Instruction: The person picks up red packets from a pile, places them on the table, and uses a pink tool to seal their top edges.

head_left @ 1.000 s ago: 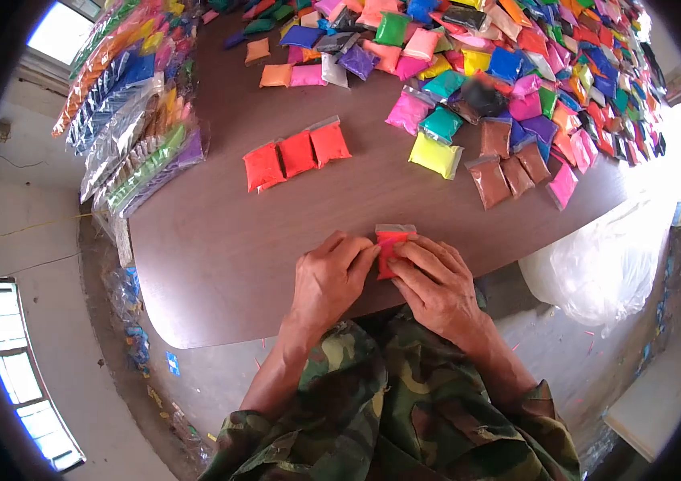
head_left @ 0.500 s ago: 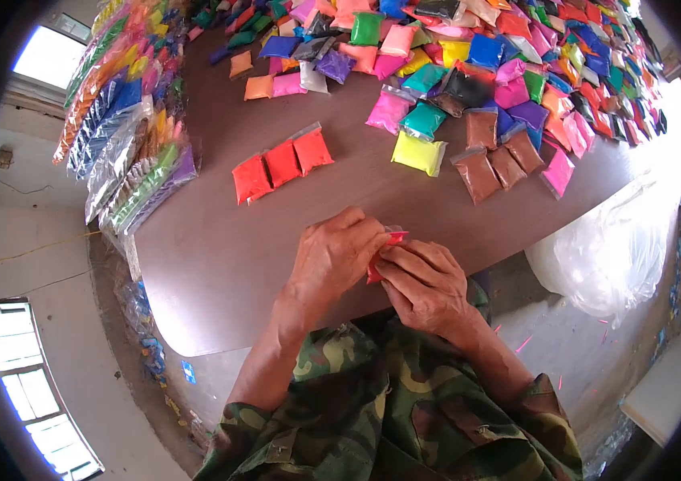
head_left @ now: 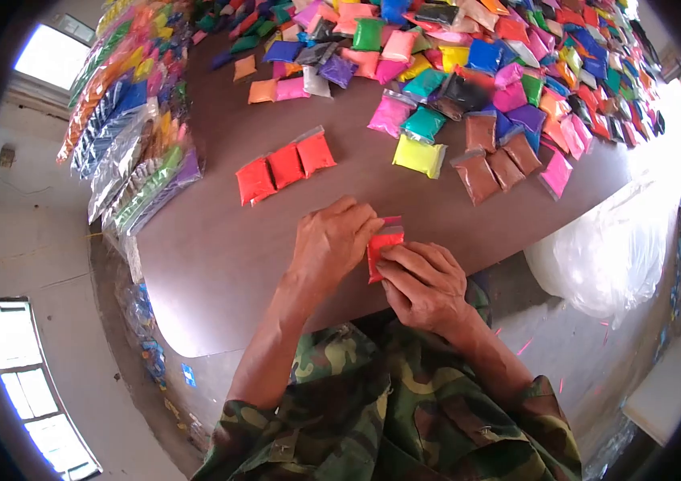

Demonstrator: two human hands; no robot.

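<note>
A small clear bag of red material is between my hands, just above the near side of the table. My left hand is closed, its thumb and fingertips pinching the bag's upper strip at the left. My right hand grips the bag's right side, fingers curled over it and hiding part of it. Beyond my left hand, three similar red bags lie in a slanting row. A yellow bag and several brown bags lie farther off to the right.
Many coloured bags are heaped along the table's far side. Bundles of filled plastic bags stand at the left edge. A large translucent plastic sack sits beyond the right edge.
My left hand has shifted slightly up, away from my right hand. More of the red bag and its top strip now shows between them. My right hand has barely moved.
</note>
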